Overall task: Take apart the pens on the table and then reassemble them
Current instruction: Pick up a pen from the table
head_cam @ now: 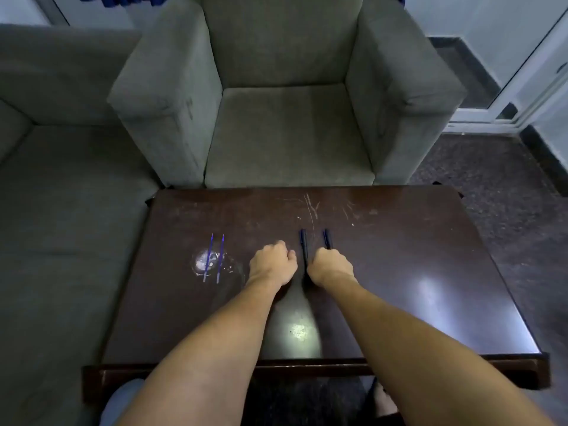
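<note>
Two thin blue refills lie side by side on the left part of the dark wooden table. Two dark pen barrels point away from me at the table's middle. The left barrel lies on the table in the gap between my hands. The right barrel runs under the fingers of my right hand, which is curled around its near end. My left hand rests as a fist just left of the barrels, and nothing shows inside it.
A grey armchair stands against the table's far edge. A grey sofa runs along the left. White worn patches and scratches mark the tabletop. My knee shows under the near edge.
</note>
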